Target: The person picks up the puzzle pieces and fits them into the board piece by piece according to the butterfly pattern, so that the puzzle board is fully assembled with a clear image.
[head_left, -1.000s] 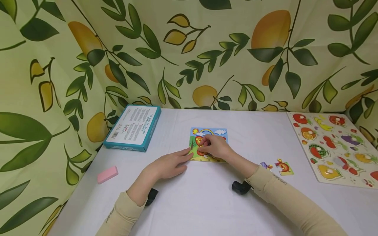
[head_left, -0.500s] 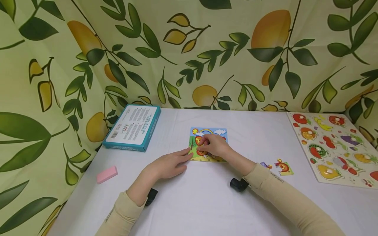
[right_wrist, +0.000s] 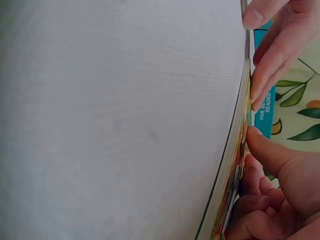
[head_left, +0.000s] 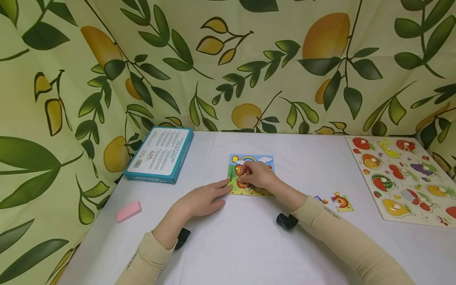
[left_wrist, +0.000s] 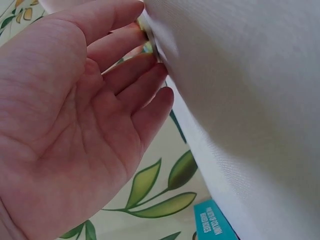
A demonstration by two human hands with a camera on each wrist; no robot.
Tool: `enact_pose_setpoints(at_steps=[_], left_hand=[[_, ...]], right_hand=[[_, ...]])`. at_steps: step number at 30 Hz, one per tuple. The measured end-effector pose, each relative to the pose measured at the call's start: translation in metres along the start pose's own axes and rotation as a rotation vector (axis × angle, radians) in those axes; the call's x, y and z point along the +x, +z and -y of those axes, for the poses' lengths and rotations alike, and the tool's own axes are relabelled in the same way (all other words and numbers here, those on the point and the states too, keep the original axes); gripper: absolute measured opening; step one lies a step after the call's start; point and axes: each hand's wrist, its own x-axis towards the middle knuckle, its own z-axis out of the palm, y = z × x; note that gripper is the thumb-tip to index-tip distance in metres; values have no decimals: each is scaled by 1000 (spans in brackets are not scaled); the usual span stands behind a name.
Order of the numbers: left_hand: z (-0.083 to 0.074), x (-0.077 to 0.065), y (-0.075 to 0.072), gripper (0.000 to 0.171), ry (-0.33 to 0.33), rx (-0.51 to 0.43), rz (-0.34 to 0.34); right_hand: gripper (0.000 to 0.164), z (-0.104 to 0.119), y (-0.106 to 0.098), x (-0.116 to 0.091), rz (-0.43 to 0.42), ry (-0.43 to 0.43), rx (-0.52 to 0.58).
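Note:
A small jigsaw puzzle (head_left: 251, 192) lies on the white table, showing a sun, a rainbow, a tree and a red-orange figure. My left hand (head_left: 203, 200) rests at its lower left edge, fingers fairly straight, fingertips touching the board; the left wrist view shows the palm with nothing in it. Over the middle of the picture, my right hand (head_left: 261, 176) has curled fingers and a thumb working at a puzzle piece (right_wrist: 234, 192), which sits slightly raised in the right wrist view. Much of that piece is hidden by the hand. Loose pieces (head_left: 342, 202) lie by the right forearm.
A teal box (head_left: 158, 154) stands at the back left, with a pink block (head_left: 129, 211) in front of it. To the right lies a fruit peg board (head_left: 406, 178). Leaf-patterned cloth (head_left: 228, 79) hangs behind the table.
Hardly anything differs. My right hand and forearm have shifted very slightly left over the puzzle; the left hand stays at the board's edge.

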Motion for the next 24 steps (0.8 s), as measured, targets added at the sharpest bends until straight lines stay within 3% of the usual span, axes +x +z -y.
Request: enact_pose_setpoints(at_steps=[9,18,24], left_hand=[[-4,4,-2,50,94,72,-15],[-3,8,-2,50,128,56,-5],[-4,12,-4,49,158,106,-35]], right_hand=[[13,-3,-1,0,9,-25,19],[11,-10,-3,0,49,-62,60],[12,-9,-7,-1,76,-72,95]])
